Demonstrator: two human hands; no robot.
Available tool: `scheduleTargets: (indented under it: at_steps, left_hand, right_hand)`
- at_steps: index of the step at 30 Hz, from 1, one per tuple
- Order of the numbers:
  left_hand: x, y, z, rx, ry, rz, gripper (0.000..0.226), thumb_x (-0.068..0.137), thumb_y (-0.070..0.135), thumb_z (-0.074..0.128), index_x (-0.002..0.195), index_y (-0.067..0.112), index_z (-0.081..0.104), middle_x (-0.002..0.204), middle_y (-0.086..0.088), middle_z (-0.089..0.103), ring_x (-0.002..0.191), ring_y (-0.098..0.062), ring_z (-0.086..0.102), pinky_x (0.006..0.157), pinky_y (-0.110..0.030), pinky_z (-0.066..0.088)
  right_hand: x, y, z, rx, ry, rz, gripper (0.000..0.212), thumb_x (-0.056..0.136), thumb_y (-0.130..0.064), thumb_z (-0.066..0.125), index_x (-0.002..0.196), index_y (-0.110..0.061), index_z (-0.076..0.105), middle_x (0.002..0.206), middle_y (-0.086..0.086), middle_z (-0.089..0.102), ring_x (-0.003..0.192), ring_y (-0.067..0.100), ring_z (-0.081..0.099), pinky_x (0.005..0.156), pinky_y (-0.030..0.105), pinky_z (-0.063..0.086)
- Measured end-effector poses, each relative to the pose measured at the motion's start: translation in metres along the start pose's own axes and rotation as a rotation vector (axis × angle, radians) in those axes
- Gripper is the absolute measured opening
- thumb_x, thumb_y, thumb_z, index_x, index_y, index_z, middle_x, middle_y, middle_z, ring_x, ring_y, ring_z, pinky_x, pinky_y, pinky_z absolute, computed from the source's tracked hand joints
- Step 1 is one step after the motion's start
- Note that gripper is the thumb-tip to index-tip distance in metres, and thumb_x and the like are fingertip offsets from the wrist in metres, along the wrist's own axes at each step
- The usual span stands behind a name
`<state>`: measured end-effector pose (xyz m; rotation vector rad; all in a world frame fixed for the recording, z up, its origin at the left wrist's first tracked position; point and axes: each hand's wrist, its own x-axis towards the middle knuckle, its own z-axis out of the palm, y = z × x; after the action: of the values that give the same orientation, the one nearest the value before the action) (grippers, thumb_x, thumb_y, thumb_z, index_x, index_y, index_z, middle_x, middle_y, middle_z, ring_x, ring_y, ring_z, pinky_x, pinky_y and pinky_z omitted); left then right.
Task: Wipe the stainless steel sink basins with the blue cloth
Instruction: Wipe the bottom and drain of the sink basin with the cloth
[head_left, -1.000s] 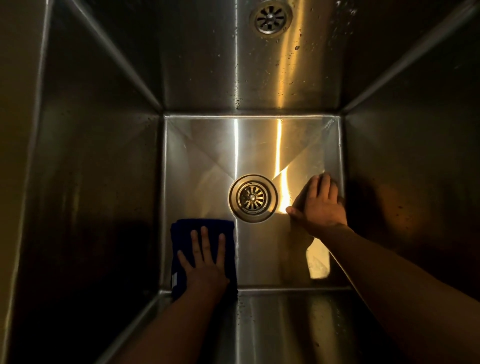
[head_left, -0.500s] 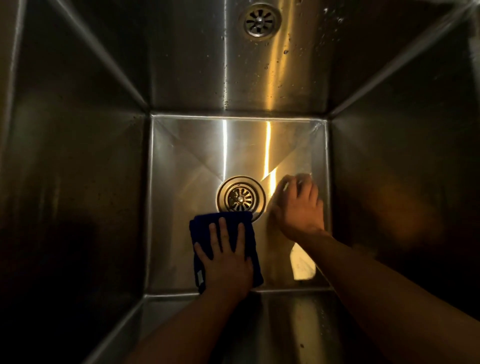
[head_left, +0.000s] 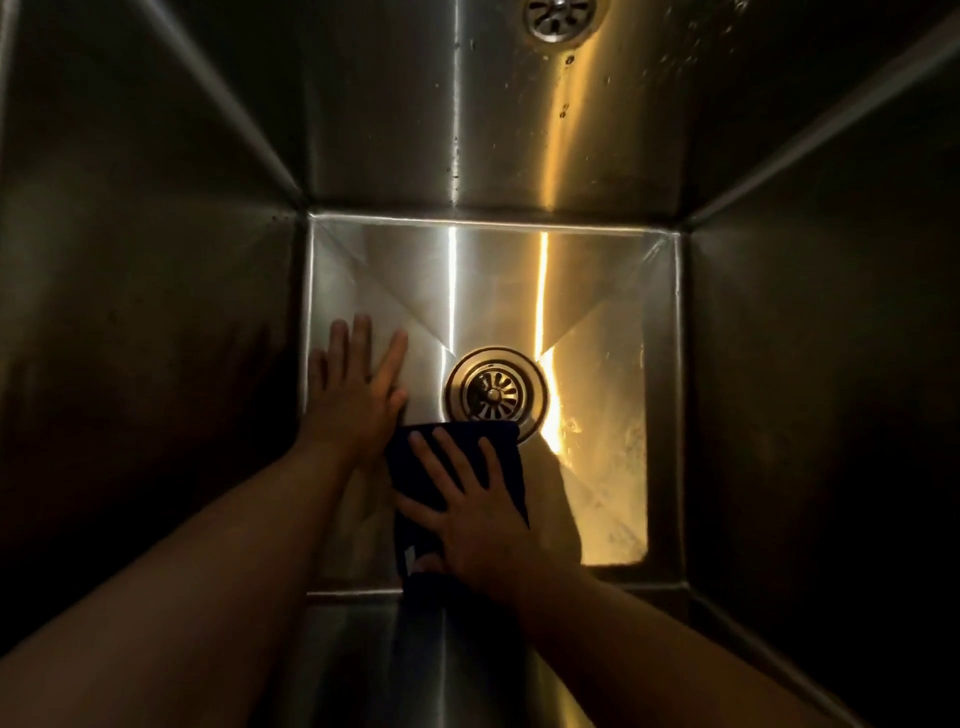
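Two hands lie flat on the floor of the deep stainless steel sink basin (head_left: 597, 322). The right hand (head_left: 478, 525) presses the folded dark blue cloth (head_left: 508, 457) with straight, spread fingers, midway along the floor's near edge. The cloth's far edge meets the rim of the round metal drain strainer (head_left: 496, 395) at the floor's centre. The left hand (head_left: 353, 400), fingers straight and apart, rests on bare steel by the left edge, just beside the cloth. A round metal grille (head_left: 558, 18) sits high on the far wall.

Dim all round, the sides in shadow. A warm yellow glare (head_left: 597, 415) and a thin white streak (head_left: 452, 291) cross the sink (head_left: 374, 130).
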<state>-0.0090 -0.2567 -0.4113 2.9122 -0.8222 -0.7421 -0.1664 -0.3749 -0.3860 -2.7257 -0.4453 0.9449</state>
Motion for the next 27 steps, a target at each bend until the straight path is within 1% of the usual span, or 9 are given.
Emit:
scheduleTargets:
  at_steps: [3,5,8,10,14,19,23,25,27]
  left_hand:
    - [-0.001,0.000,0.006,0.019,0.016,0.012,0.067,0.096,0.046,0.037,0.152,0.032,0.003,0.159,-0.014,-0.012,0.145,-0.038,-0.014,0.115,-0.057,0.003]
    - [0.000,0.001,0.005,0.003,0.030,0.012,0.069,0.095,0.049,0.037,0.152,0.033,0.004,0.159,-0.014,-0.012,0.145,-0.038,-0.014,0.114,-0.058,0.003]
    - [0.001,0.001,0.004,0.000,0.013,0.001,0.072,0.092,0.053,0.040,0.152,0.033,0.004,0.159,-0.014,-0.012,0.145,-0.037,-0.014,0.114,-0.058,0.002]
    - [0.001,0.002,0.003,0.013,0.002,-0.003,0.074,0.091,0.053,0.042,0.152,0.033,0.004,0.159,-0.015,-0.012,0.145,-0.038,-0.013,0.114,-0.058,0.003]
    - [0.003,0.003,0.001,0.000,-0.011,-0.019,0.076,0.091,0.054,0.043,0.151,0.034,0.002,0.159,-0.012,-0.015,0.144,-0.037,-0.016,0.114,-0.058,0.001]
    - [0.006,0.004,-0.004,-0.003,-0.069,-0.037,0.077,0.091,0.056,0.043,0.150,0.036,-0.002,0.158,-0.010,-0.020,0.143,-0.036,-0.020,0.114,-0.056,-0.001]
    - [0.007,0.004,-0.009,-0.013,-0.119,-0.045,0.076,0.092,0.055,0.042,0.150,0.037,-0.004,0.157,-0.010,-0.023,0.143,-0.036,-0.023,0.115,-0.055,-0.002]
    - [0.008,0.004,-0.012,-0.012,-0.154,-0.049,0.075,0.092,0.053,0.042,0.150,0.038,-0.005,0.157,-0.009,-0.025,0.142,-0.035,-0.024,0.115,-0.054,-0.004]
    - [0.009,0.003,-0.015,-0.005,-0.182,-0.051,0.076,0.093,0.050,0.044,0.150,0.038,-0.004,0.156,-0.009,-0.025,0.142,-0.036,-0.025,0.115,-0.054,-0.004]
  right_hand:
    - [-0.001,-0.002,0.006,0.042,0.011,0.051,0.087,0.087,-0.067,0.047,0.150,-0.043,-0.009,0.144,0.002,-0.049,0.135,0.031,-0.042,0.097,0.066,-0.031]
    - [-0.005,-0.001,0.012,0.059,0.050,0.097,0.091,0.086,-0.067,0.048,0.149,-0.043,-0.013,0.149,0.002,-0.044,0.138,0.031,-0.037,0.100,0.071,-0.024]
    - [-0.013,0.004,0.015,0.063,0.084,0.072,0.085,0.089,-0.062,0.048,0.152,-0.039,-0.004,0.157,0.005,-0.028,0.143,0.033,-0.028,0.105,0.073,-0.013]
    - [-0.015,0.008,0.015,0.046,0.074,0.051,0.085,0.089,-0.060,0.049,0.153,-0.037,-0.002,0.159,0.005,-0.024,0.144,0.033,-0.025,0.105,0.071,-0.013]
    - [-0.018,0.019,0.014,0.006,0.016,0.030,0.090,0.087,-0.059,0.053,0.151,-0.038,-0.007,0.155,0.003,-0.033,0.141,0.030,-0.031,0.100,0.066,-0.022]
    - [-0.052,0.049,0.020,-0.001,-0.055,0.116,0.093,0.085,-0.062,0.053,0.150,-0.041,-0.011,0.150,0.005,-0.038,0.137,0.033,-0.033,0.109,0.069,0.001]
    - [-0.096,0.089,0.018,-0.058,-0.174,0.190,0.092,0.089,-0.061,0.047,0.145,-0.042,-0.023,0.140,0.006,-0.051,0.128,0.034,-0.046,0.111,0.064,0.015]
    - [-0.119,0.105,0.011,-0.107,-0.193,0.230,0.094,0.086,-0.060,0.055,0.149,-0.040,-0.011,0.149,0.012,-0.039,0.135,0.040,-0.034,0.103,0.061,0.036]
    - [-0.134,0.112,0.001,-0.137,-0.175,0.301,0.098,0.068,-0.052,0.079,0.149,-0.034,0.028,0.158,0.022,0.005,0.143,0.047,0.008,0.079,0.057,0.055]
